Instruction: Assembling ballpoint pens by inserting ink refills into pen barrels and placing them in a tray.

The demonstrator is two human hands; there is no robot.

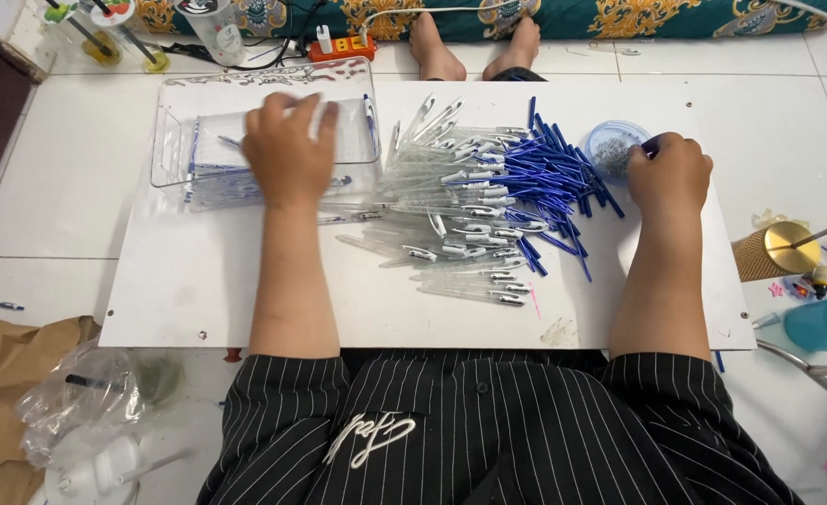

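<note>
Our left hand (pixel 287 150) lies palm down, fingers spread loosely, over the clear plastic tray (pixel 175 140) at the far left of the white board (pixel 198 290). It is blurred, and we cannot tell whether it holds anything beneath the palm. The tray holds a few finished pens, some spilling out along its near edge.

Our right hand (pixel 668 173) rests on the board's far right part, its fingers curled narrowly, the fingertips pinched at the rim of a small round blue dish (pixel 610 145) filled with tiny metal bits. What it pinches is too small to make out.

Between our hands lies a heap of clear pen barrels (pixel 460 215), fanned out across the middle of the board, and just right of them a pile of blue refills (pixel 544 178) reaching up to the dish.

The board sits on a white tiled floor (pixel 49 196). Beyond its far edge are two bare feet (pixel 474 51) of another person and an orange power strip (pixel 343 47). A brown paper bag (pixel 2 374) lies near left, a gold-lidded cup (pixel 773 251) at right.
</note>
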